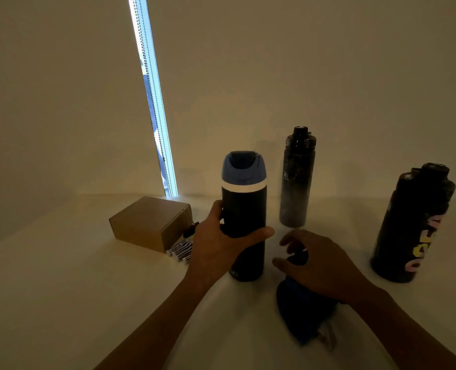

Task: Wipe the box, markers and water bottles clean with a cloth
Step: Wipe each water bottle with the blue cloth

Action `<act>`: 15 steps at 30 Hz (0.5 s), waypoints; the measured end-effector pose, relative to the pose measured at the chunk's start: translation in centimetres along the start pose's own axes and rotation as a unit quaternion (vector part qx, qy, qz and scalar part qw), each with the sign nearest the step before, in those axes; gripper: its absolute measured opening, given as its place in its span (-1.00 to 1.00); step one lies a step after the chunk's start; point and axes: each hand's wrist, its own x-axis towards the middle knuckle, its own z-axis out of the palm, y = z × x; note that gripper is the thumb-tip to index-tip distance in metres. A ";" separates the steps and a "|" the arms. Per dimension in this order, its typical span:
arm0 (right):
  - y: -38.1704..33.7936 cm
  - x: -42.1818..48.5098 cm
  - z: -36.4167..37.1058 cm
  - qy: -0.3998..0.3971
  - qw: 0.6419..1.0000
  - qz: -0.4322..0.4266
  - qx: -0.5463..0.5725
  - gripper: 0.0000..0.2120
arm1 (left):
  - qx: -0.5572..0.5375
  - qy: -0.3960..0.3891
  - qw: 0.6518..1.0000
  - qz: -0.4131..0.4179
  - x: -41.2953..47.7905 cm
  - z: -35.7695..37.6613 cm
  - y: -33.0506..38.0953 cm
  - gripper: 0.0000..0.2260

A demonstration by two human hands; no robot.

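Dimly lit, the head view shows a person's left hand (221, 244) clamped round the middle of a black cylindrical water bottle with a blue flip lid (244, 209), thumb across its front. The bottle stands upright on the white tabletop (61, 289).

The right hand (317, 265) is just beside that bottle's lower half, not touching it. Its fingers are curled round a bunched dark blue cloth (304, 308), though blur hides how firm the hold is. The two hands sit close together but apart.

The wipe likely turns on this: the bottle's long axis is vertical, and it lies directly to the left of the cloth hand, the nearer one.

Beyond the right hand stands a slim black bottle with a loop cap (297, 180). Well to the right of that hand is a wide black bottle with yellow and pink lettering (411, 228).

Left of the left hand lies a brown cardboard box (149, 222), with white markers (181, 249) just beside it.

The lettering, the slim bottle's small square badge and the markers' print cannot be read.
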 end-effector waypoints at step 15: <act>-4.1 0.1 1.7 0.053 0.983 0.058 0.166 -0.05 | 0.290 0.006 0.947 0.141 2.8 -5.0 -8.3 -0.90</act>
